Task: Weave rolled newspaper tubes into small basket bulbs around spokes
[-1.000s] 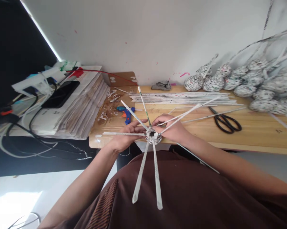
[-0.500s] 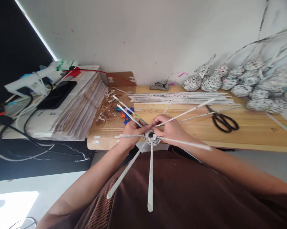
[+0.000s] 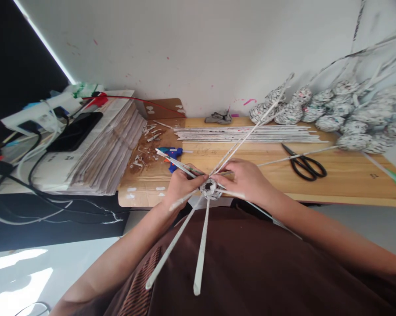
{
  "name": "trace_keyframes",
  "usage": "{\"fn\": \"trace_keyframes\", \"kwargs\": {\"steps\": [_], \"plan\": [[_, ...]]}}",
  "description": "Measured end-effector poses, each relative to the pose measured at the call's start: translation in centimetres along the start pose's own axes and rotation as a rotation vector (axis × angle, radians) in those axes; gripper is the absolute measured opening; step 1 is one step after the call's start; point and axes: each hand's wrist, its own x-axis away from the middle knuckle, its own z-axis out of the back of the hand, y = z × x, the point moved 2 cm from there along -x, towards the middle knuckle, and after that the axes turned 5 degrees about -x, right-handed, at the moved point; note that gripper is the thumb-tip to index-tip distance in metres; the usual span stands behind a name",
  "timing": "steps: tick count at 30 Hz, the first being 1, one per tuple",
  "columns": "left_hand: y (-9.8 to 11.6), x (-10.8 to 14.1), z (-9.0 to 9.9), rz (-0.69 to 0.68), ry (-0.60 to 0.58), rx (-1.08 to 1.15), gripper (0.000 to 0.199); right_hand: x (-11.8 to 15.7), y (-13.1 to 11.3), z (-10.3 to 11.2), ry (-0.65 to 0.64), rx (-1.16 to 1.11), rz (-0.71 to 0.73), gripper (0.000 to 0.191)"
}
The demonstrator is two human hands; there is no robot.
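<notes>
A small round piece woven from rolled newspaper is held over my lap at the table's front edge, with several paper tubes sticking out around it. My left hand grips its left side, the thumb pressed along the top rim. At the right side, my right hand is closed with thumb and fingers at the rim, where the tubes leave the weave. Two tubes rise close together from near my right fingertips toward the upper right. The undersides of the fingers are hidden.
Black scissors lie to the right; a blue glue gun lies left. A row of paper tubes runs along the back. Woven paper bulbs are heaped at the back right. Stacked newspapers hold a phone and cables.
A tube near my right hand has swung up toward the wall, now close beside another. The left and front tubes have shifted slightly with the weave. Both hands stay at the rim.
</notes>
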Motion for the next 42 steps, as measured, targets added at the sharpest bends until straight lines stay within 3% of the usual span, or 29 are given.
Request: {"fn": "trace_keyframes", "kwargs": {"steps": [2,5,9,13,19,27,33,42], "plan": [[-0.2,0.0,0.1,-0.017,-0.027,-0.067,0.026,-0.1,-0.2,-0.2,-0.063,-0.079,-0.077,0.022],[-0.3,-0.2,0.4,-0.028,-0.031,-0.141,0.026,-0.5,-0.3,-0.7,-0.027,-0.230,-0.155,0.016],[-0.3,-0.3,0.6,-0.024,-0.046,-0.209,0.033,-0.6,0.0,-1.6,0.036,-0.348,-0.145,0.012],[-0.3,-0.4,0.4,-0.065,-0.095,-0.275,0.024,-0.6,0.4,-1.8,0.038,-0.393,-0.124,0.019],[0.4,0.4,-0.3,-0.087,0.003,-0.216,0.015,-1.3,0.9,-0.8,-0.019,-0.496,-0.152,0.024],[0.5,1.2,-0.6,-0.181,0.032,-0.230,0.009,-2.4,2.2,-1.4,-0.095,-0.938,-0.373,0.019],[1.2,1.3,-1.0,-0.205,-0.070,-0.181,0.011,-2.9,1.5,-1.4,-0.070,-0.890,-0.283,0.028],[0.0,0.0,-0.7,-0.050,-0.149,-0.077,0.024,-3.1,1.2,-1.3,-0.078,-0.806,-0.103,0.022]]}}
